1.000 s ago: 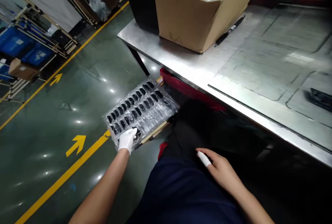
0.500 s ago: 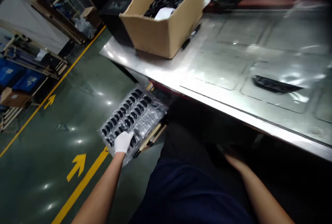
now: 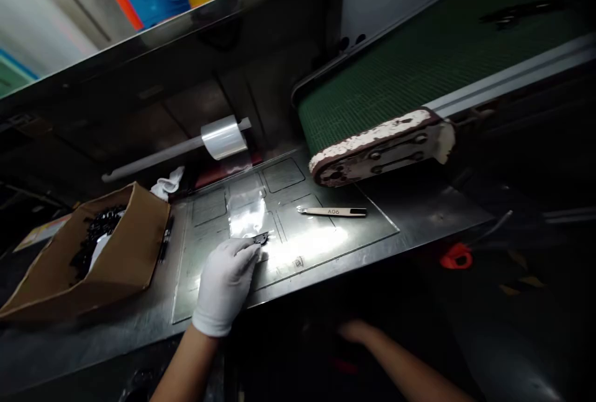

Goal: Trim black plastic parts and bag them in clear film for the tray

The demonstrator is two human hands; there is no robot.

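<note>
The gloved left hand (image 3: 226, 284) pinched a black part (image 3: 261, 238) over the desk (image 3: 419, 228); the blurred right hand (image 3: 354, 331) was unreadable.

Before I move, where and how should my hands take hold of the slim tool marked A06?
Probably pinch the slim tool by its pale middle, with the right hand coming from above on the near side. It lies flat on the table, marking up, so its long edges invite a pinch; I'd avoid the shiny left end.

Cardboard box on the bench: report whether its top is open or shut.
Open: the cardboard box has its top uncovered, with black parts visible inside.
</note>
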